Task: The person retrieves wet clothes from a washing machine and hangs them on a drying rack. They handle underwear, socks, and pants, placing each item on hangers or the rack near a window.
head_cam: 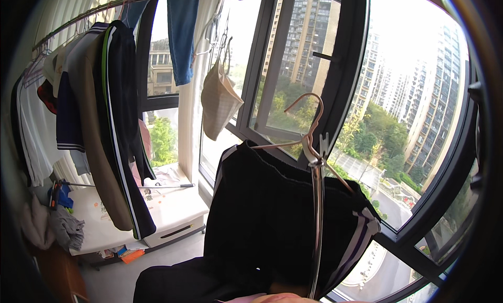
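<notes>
Black trousers or shorts (259, 208) with a pale and purple side stripe hang right in front of me on a copper-coloured wire hanger (302, 142). A metal clothes pole (317, 224) rises before the fabric, its forked tip at the hanger's neck. At the bottom edge, close to the pole's lower end, shows a cropped strip of skin (285, 298) beside a lavender edge. Which of my hands it belongs to, and what its fingers do, I cannot tell. No other part of my hands is plain. More black cloth (188, 281) spreads at the lower left.
A clothes rail (98, 7) carries several garments, among them dark striped trousers (118, 126) and blue jeans (182, 36). A beige hat (222, 100) hangs at its near end. Black-framed windows (355, 87) run along the right. A white low cabinet (177, 216) stands at left.
</notes>
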`<state>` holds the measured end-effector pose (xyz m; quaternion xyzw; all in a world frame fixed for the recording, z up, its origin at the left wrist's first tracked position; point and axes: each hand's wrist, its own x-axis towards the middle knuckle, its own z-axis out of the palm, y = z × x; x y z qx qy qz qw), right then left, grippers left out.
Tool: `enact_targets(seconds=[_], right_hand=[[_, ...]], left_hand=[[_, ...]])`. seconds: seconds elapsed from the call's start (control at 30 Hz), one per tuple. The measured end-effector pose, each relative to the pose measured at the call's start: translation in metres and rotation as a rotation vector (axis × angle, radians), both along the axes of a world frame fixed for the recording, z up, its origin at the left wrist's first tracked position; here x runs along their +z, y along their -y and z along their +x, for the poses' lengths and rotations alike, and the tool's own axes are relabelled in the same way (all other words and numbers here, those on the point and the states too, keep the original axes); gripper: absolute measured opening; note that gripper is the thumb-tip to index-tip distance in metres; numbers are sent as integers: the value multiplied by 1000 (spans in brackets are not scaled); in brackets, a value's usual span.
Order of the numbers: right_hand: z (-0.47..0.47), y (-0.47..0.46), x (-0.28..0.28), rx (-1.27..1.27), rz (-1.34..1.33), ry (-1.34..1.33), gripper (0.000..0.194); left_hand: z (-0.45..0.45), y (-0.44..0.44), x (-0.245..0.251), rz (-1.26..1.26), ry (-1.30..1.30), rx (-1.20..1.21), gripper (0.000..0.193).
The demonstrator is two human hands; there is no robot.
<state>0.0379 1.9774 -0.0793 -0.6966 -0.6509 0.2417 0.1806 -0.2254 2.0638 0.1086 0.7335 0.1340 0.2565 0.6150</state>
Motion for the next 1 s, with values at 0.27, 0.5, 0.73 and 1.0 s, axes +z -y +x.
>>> enact_targets(seconds=[0.27, 0.5, 0.73, 1.0], right_hand=[[13, -42, -36, 105, -22, 140, 37], [-80, -120, 5, 90, 100, -69, 33], [-228, -195, 58, 95, 438, -273, 39], [-381, -289, 203, 303, 424, -739, 32]], left_hand=[[-80, -80, 100, 110, 27, 274, 26], [-175, -127, 181, 230, -6, 378, 30], [-273, -171, 230, 204, 123, 520, 48], [-349, -124, 193, 617, 151, 1147, 43]])
